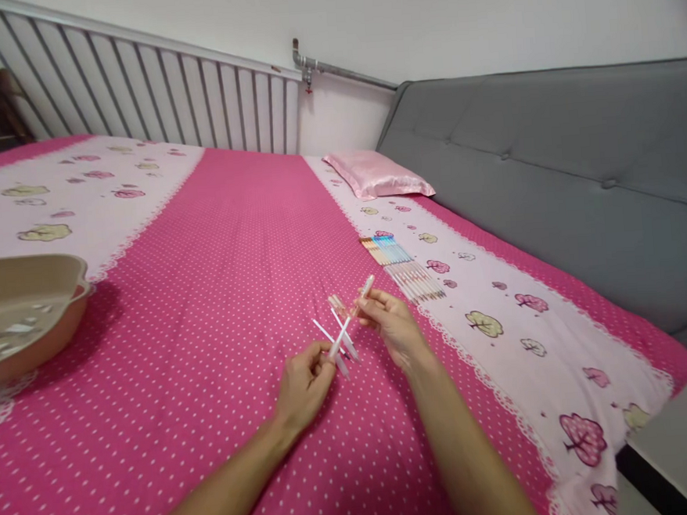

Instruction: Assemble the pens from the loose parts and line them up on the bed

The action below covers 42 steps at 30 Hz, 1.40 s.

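A slim white pen (342,334) slants up to the right between my two hands. The fingertips of my left hand (304,383) pinch its lower end. Around its upper end, which has a pinkish clear part, the fingers of my right hand (396,326) are closed. Several loose pens (348,344) lie on the pink bedspread just beneath and behind it, partly covered by the held one. Past my right hand, pens or markers (412,280) are laid side by side in neat rows, with orange, blue and pale ones among them.
A beige plastic basin (80,288) with small pale items inside stands on the bed at the left. A pink satin pillow (376,174) lies near the grey padded headboard (547,141). Behind the bed are a white radiator (191,95) and a pipe (348,73).
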Each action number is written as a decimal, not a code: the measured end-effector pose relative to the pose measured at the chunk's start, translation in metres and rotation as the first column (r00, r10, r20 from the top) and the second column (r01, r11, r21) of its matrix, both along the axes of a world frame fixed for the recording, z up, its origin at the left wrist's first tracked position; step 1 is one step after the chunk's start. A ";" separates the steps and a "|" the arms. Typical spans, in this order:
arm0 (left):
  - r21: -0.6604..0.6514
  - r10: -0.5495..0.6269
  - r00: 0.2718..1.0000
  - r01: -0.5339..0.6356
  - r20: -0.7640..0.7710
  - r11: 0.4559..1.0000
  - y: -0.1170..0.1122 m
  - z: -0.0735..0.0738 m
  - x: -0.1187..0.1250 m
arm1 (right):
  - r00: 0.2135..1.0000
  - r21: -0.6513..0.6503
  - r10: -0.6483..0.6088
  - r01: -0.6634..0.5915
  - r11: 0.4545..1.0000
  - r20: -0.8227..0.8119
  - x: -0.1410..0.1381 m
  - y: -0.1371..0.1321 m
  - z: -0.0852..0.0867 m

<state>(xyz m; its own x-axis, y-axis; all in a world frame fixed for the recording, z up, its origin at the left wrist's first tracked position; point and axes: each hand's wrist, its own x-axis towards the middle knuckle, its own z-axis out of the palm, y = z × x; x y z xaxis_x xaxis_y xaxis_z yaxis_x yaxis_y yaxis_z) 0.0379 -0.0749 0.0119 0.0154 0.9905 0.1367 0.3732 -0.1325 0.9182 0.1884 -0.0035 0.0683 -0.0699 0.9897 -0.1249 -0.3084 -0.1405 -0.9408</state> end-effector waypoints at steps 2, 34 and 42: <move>-0.003 0.002 1.000 -0.002 -0.003 1.000 0.000 0.000 0.000 | 1.000 0.015 0.011 -0.011 1.000 -0.013 -0.002 -0.003 0.003; 0.026 0.021 0.998 -0.023 0.056 0.999 -0.001 0.005 0.001 | 0.964 -0.013 0.237 -0.237 0.972 0.118 -0.009 -0.010 -0.001; 0.009 0.025 0.991 -0.027 0.129 1.000 -0.002 0.005 0.002 | 0.958 -0.013 0.263 -0.263 0.965 0.117 -0.010 -0.014 0.004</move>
<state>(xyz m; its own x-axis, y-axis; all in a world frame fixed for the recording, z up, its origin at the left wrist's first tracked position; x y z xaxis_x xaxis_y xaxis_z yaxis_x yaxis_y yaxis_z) 0.0399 -0.0767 0.0169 -0.0290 0.9888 0.1467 0.2551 -0.1346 0.9575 0.1785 -0.0178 0.0727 -0.3132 0.9386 -0.1449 -0.1492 -0.1993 -0.9685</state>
